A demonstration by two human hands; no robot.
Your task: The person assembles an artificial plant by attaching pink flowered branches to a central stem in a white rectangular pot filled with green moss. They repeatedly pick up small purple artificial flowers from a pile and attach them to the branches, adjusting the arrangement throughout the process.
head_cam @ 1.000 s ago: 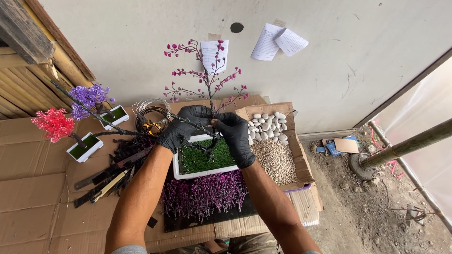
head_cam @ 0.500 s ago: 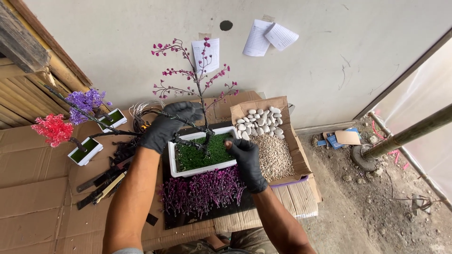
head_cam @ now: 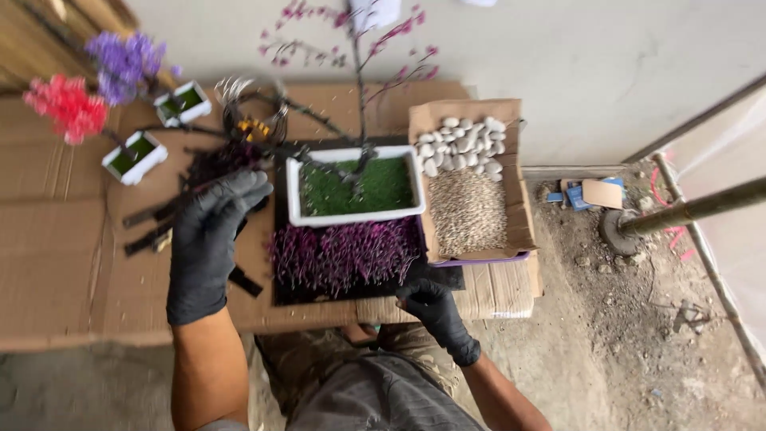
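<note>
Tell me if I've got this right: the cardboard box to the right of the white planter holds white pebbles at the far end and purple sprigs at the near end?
Not quite. The head view shows the cardboard box right of the white planter with white pebbles at the far end, but the near end holds a heap of greyish-tan gravel. The purple sprigs lie outside the box, in front of the planter.

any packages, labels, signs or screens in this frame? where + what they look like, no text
Open cardboard box: right of the white planter, brown, rectangular, holding white pebbles above grey gravel.
White paper sheet: on the wall at top centre, cut by the frame edge.
Small packet: on the dirt floor right of the box, blue beside a tan card piece, blurred.
No screens or signs.
</note>
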